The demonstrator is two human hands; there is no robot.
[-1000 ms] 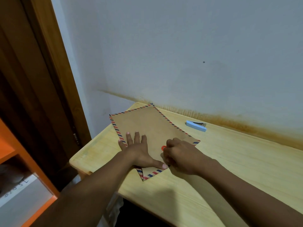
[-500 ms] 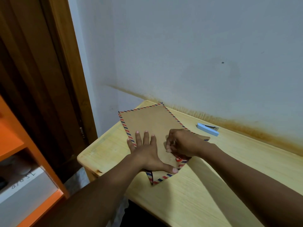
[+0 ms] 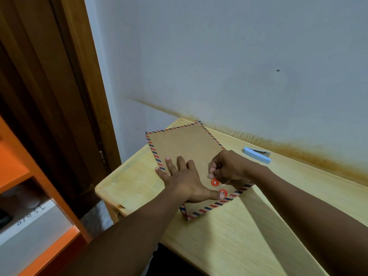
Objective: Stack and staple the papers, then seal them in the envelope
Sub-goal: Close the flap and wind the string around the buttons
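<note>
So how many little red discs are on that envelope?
2. One disc sits below the right hand; the other disc lies beside it, by the thumb of the left hand. The hands may hide more.

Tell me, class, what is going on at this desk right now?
A person is fastening a brown envelope that lies flat on the wooden table. The left hand presses flat on it, thumb at the lower red disc. The right hand pinches the thin string that runs between that disc and the upper red disc. A blue stapler lies apart by the wall. No loose papers show.
</note>
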